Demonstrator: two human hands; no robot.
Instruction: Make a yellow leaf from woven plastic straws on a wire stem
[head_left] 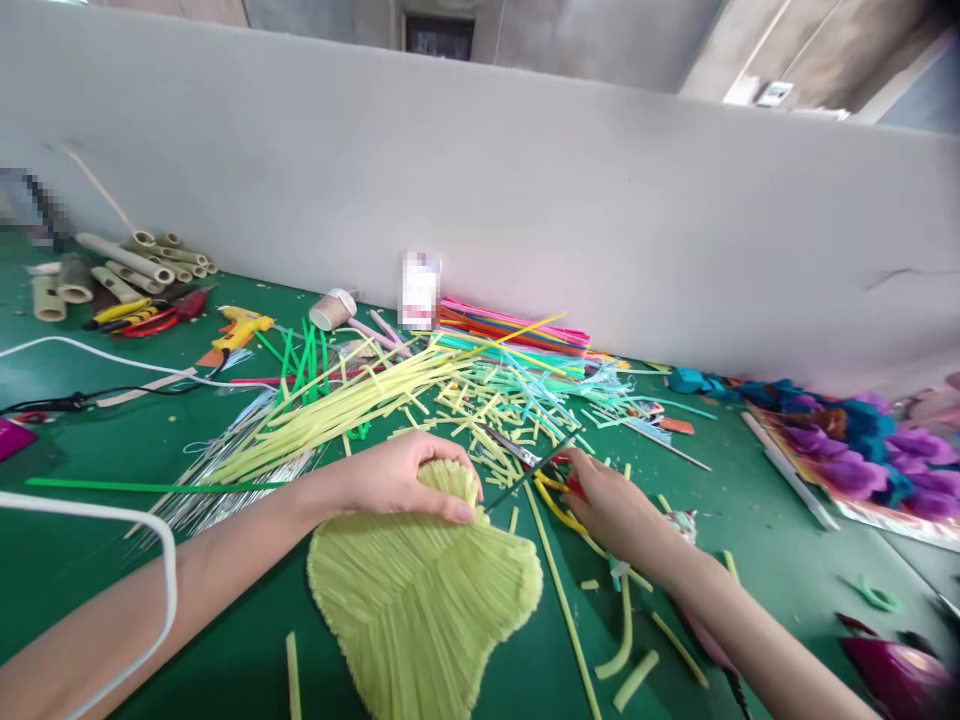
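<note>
My left hand (420,475) is closed on the narrow top of a leaf-shaped piece (420,610) made of ribbed yellow-green pipe cleaners, thumb pressed on its front. A thin dark green stem (529,477) slants up from beside that top toward my right fingers. My right hand (611,505) is curled around the red handle of metal scissors (525,452), whose blades point away to the left. Beneath that hand a curved yellow handle (559,508) shows; whether it belongs to the scissors I cannot tell. Cut yellow-green pieces (637,680) lie around both hands.
Long yellow-green pipe cleaners (337,410) are heaped ahead, with coloured bundles (517,325) behind. A yellow glue gun (244,325), pliers (135,312) and bamboo tubes (127,265) lie left. A white cable (169,570) crosses above my left forearm. Purple flowers (862,465) lie right.
</note>
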